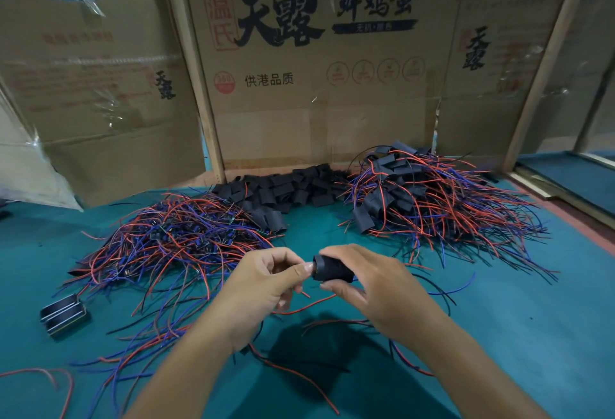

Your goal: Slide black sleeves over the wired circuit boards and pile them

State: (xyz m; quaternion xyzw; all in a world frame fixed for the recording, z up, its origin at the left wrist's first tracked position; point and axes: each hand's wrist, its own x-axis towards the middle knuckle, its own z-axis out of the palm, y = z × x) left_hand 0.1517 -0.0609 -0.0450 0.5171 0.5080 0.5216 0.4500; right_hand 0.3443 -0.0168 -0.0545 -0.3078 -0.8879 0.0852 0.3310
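On the green table (499, 335), from left to right: a small metal clip-like object (63, 313); a heap of bare wired boards (173, 239) with red, blue and black leads; the left hand (266, 285), fingers curled, pinching something at the sleeve's mouth that cannot be made out; a black sleeve (332, 269) gripped between thumb and fingers of the right hand (372, 288); behind, a row of empty sleeves (293, 190); at right, the finished pile (429, 195). Cardboard boxes (316, 62) wall off the rear.
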